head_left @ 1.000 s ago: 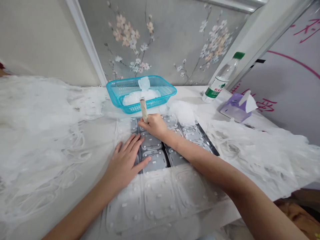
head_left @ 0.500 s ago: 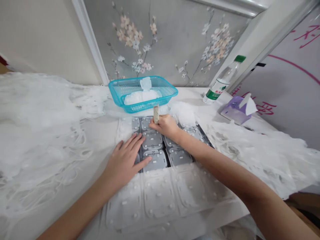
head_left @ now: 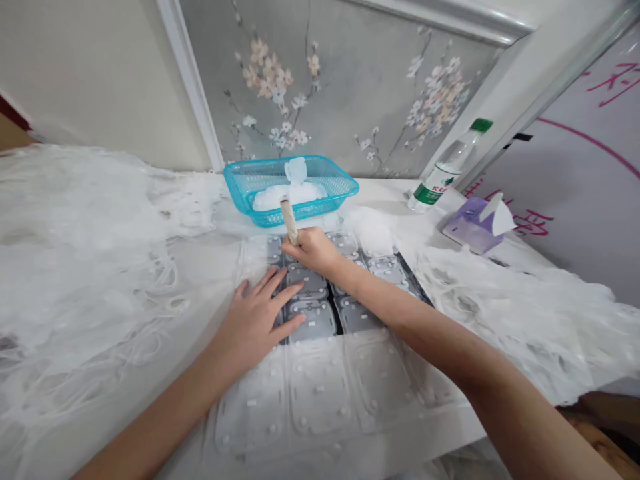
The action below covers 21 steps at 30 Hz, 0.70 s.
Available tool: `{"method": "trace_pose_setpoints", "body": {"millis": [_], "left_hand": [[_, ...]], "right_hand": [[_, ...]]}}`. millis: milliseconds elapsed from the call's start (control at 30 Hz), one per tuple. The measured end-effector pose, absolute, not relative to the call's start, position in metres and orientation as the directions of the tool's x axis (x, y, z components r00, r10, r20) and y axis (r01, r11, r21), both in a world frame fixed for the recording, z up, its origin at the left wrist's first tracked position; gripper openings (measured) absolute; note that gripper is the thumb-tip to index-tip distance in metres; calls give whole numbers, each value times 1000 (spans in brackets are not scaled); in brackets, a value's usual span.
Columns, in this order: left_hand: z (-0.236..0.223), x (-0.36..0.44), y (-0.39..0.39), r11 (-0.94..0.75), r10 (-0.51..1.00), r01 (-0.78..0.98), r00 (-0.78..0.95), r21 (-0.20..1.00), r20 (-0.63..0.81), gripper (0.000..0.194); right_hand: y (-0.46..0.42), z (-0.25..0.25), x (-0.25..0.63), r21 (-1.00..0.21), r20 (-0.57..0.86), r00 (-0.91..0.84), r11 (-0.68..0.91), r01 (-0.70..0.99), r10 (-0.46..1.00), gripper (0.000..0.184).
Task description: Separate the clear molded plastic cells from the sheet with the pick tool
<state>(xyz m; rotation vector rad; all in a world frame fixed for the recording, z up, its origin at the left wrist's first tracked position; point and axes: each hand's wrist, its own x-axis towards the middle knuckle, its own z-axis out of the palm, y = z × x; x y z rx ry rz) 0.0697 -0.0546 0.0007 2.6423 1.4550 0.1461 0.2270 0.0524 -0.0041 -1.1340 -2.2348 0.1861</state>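
A clear plastic sheet with moulded rounded-square sections (head_left: 320, 390) lies on the white table, its far part over a dark backing. My left hand (head_left: 260, 310) rests on it with fingers spread, holding nothing. Farther forward, my right hand (head_left: 314, 250) is closed around a stick-like handle wrapped in pale tape (head_left: 289, 220), which points up out of the fist. The lower end of that tool is hidden by the hand, so its kind does not show. Just beyond stands a blue plastic basket (head_left: 345, 189) with white pieces and a clear moulded piece (head_left: 296, 171) inside.
White stringy plastic scrap (head_left: 90, 220) is heaped on the left, and more scrap (head_left: 530, 320) lies to the right. A water bottle (head_left: 440, 177) and a purple tissue box (head_left: 475, 223) stand at the back right. The wall panel (head_left: 345, 80) rises behind the basket.
My right hand has moved left across the sheet, and the handle in it now leans to the left. My left hand stays nearly in place, its fingers spread slightly differently.
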Motion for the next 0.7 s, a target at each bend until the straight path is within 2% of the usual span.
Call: {"method": "trace_pose_setpoints", "body": {"millis": [167, 367, 700], "left_hand": [[0, 70, -55, -526, 848, 837, 531, 150, 14, 51], [4, 71, -56, -509, 853, 845, 520, 165, -34, 51], [1, 71, -57, -531, 845, 833, 535, 158, 17, 50]], "right_hand": [[53, 1, 235, -360, 409, -488, 627, 690, 771, 28], [51, -3, 266, -416, 444, -370, 554, 721, 816, 33], [53, 5, 267, -294, 345, -478, 576, 763, 808, 24]]}}
